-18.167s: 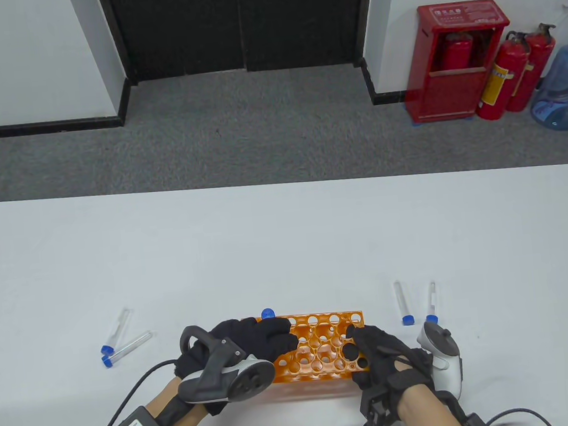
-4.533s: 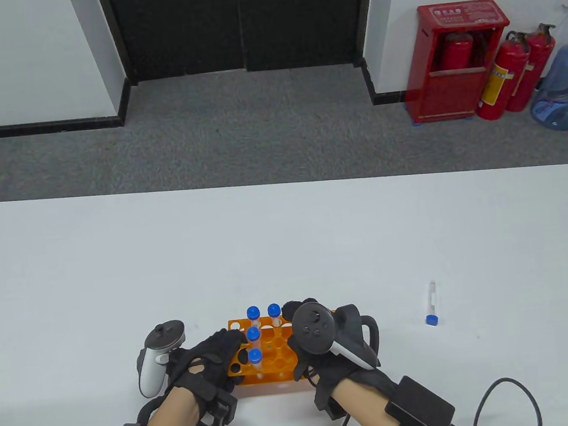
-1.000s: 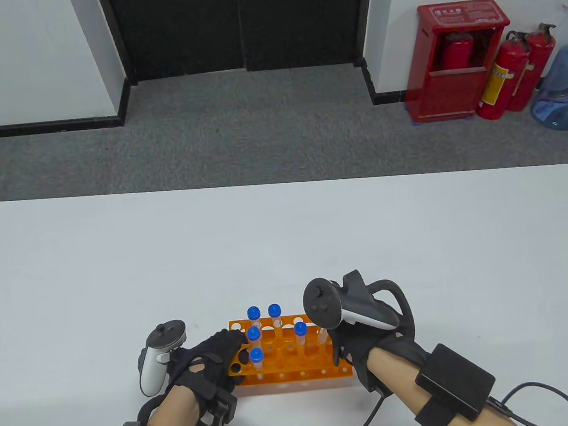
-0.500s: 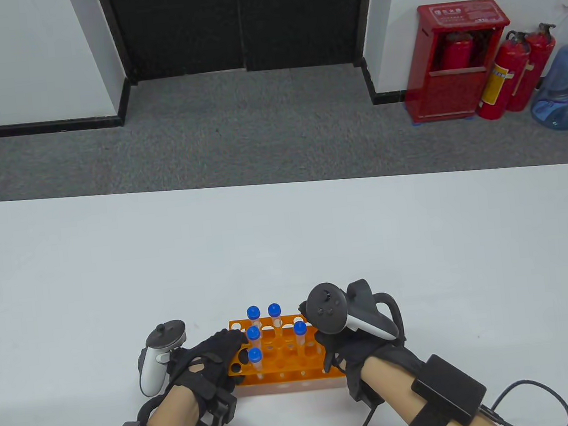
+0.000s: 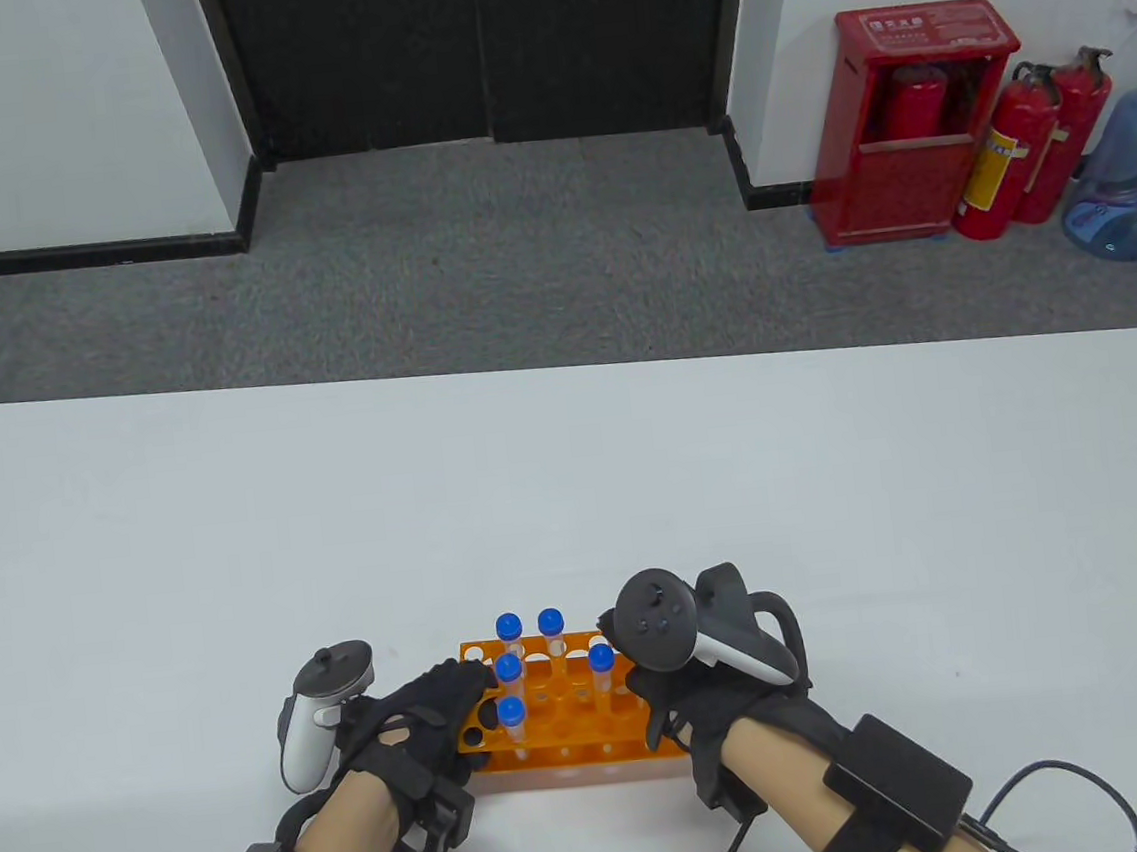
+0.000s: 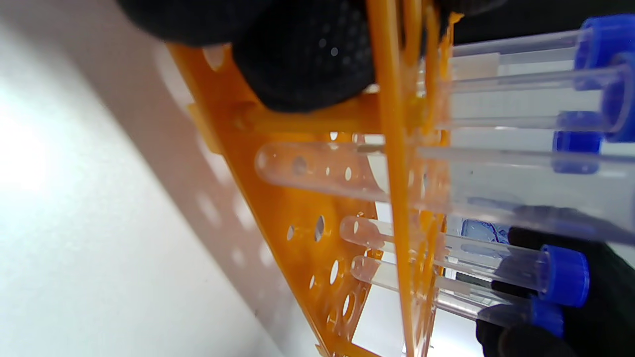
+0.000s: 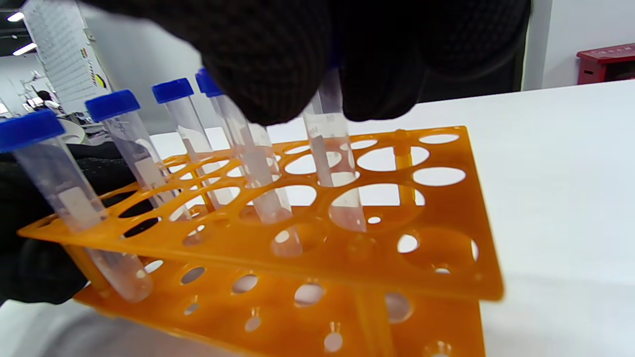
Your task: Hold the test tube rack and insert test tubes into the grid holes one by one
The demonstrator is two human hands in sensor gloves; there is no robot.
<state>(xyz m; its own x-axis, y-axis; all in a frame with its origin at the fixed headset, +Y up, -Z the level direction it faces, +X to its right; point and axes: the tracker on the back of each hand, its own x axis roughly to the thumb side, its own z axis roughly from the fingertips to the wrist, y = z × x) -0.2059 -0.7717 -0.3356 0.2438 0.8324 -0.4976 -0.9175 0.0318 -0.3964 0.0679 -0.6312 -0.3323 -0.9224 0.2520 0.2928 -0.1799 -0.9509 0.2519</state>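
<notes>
An orange test tube rack stands near the table's front edge. My left hand grips its left end, with fingers over the top plate; in the left wrist view a gloved finger presses on the rack. Several blue-capped tubes stand upright in its left half. My right hand is over the rack's right part. In the right wrist view it pinches a clear test tube near the top, the tube's lower end down through a hole in the rack. In the table view the tracker hides this tube.
The white table stretches far beyond the rack. No loose tubes lie on it. My forearms and their cables come in at the bottom edge. Beyond the table are grey carpet and red fire extinguishers at the back right.
Over the last second my right hand moved down and slightly left, lowering its tube into the rack. The left hand and the rack have stayed put. The loose tubes seen earlier are gone from the table.
</notes>
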